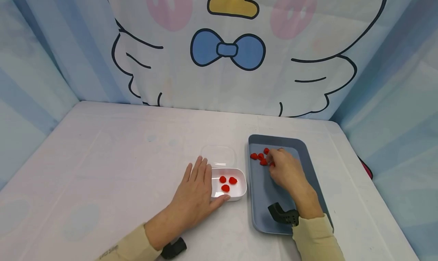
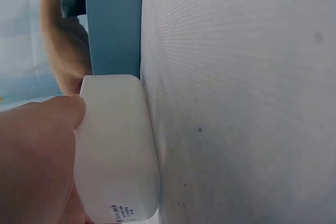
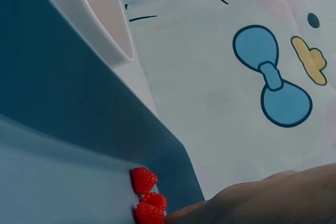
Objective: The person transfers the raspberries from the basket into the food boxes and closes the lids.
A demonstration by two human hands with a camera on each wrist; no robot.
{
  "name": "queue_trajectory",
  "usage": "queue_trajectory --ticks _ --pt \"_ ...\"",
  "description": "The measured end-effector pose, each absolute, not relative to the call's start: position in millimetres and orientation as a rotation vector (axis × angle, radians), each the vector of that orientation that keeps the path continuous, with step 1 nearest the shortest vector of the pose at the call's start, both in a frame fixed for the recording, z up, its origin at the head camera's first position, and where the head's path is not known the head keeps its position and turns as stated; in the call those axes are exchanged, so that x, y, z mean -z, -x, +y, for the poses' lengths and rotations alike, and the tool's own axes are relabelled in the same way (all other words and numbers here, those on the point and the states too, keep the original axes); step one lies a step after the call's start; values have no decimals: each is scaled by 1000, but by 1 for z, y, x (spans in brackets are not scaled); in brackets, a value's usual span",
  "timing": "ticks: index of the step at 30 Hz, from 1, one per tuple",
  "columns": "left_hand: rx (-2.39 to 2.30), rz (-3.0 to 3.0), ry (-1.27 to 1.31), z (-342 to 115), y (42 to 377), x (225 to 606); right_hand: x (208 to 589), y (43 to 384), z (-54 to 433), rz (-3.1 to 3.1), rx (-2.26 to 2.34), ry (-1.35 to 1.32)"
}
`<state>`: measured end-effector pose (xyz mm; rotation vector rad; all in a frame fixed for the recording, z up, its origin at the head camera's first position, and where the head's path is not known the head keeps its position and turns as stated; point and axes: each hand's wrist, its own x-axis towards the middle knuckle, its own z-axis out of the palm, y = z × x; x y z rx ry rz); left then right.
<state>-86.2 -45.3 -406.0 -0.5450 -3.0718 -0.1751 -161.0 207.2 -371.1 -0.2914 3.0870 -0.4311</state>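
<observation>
In the head view my left hand lies along the left side of a small white plastic box, fingers straight, thumb over its near rim. Three red raspberries sit inside. The left wrist view shows the thumb against the white box, with small print on its wall. Over a blue-grey tray at the right, my right hand has its fingers curled down, pinching a mostly hidden raspberry. Several more raspberries lie beside these fingertips; the right wrist view shows some raspberries close to the tray wall.
A clear plastic lid lies flat just behind the white box. The tray stands right of the box with a narrow gap between. A curtain with a cartoon print hangs behind the white table, and more curtain encloses both sides.
</observation>
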Motion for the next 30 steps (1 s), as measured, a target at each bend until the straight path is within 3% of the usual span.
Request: queue_trajectory --ticks 30 --pt "179 -3068 548 -45 86 405 369 163 206 2996 340 191"
